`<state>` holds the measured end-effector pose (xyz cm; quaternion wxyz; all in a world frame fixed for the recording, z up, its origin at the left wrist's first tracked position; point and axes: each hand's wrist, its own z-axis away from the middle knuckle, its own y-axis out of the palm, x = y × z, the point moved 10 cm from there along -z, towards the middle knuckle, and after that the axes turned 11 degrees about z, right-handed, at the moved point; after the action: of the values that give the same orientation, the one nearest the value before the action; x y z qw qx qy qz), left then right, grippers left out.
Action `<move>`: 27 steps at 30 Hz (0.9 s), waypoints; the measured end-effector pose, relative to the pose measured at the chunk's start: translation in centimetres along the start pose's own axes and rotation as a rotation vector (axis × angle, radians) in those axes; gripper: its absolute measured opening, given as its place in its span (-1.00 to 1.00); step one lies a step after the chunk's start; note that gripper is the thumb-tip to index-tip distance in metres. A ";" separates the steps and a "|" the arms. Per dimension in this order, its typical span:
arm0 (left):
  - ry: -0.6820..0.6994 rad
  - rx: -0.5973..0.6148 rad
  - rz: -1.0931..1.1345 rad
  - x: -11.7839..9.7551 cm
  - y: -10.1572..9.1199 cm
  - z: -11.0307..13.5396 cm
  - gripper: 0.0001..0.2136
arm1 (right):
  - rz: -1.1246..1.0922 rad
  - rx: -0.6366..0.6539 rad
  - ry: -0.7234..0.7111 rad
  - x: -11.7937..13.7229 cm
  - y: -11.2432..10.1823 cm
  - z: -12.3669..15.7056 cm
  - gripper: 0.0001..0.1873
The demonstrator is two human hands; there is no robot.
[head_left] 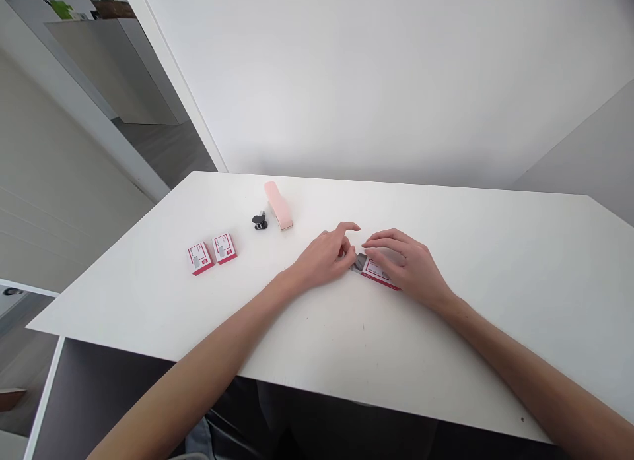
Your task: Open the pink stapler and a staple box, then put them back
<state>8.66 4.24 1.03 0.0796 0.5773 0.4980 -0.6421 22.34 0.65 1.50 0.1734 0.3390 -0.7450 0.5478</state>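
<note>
A small white-and-red box (377,270) lies on the table with its left end slid out, showing grey contents that look like staples (360,261). My left hand (329,257) is at that left end, thumb and bent fingers closed on it while the index finger sticks out. Over the box curves my right hand (407,265), its thumb along the top and its fingertips bunched near the opened end. The right palm hides the far side and right end of the box.
Two similar white-and-red boxes, a left one (200,257) and a right one (224,247), stand on the white table (307,334) at left. Behind them are a pink stapler (279,206) and a small black-and-silver object (260,220), perhaps a staple remover. A white wall (376,84) borders the back.
</note>
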 end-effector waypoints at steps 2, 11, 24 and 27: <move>-0.004 -0.002 0.000 0.0 0.0 0.0 -0.64 | -0.011 -0.002 0.013 -0.1 -0.1 -0.1 -0.74; 0.013 -0.001 -0.017 -0.1 0.1 0.0 -0.67 | 0.003 0.043 0.005 -0.3 0.4 -0.1 -0.76; 0.061 0.024 -0.044 -0.2 0.6 0.1 -0.64 | 0.058 0.060 -0.005 -0.2 0.7 0.0 -0.77; 0.068 0.030 -0.035 -0.5 0.8 0.1 -0.66 | 0.061 0.071 -0.024 -0.1 0.9 0.0 -0.79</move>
<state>9.35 3.54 0.95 0.0427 0.5911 0.5006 -0.6310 21.84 0.80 0.78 0.1353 0.3286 -0.7372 0.5747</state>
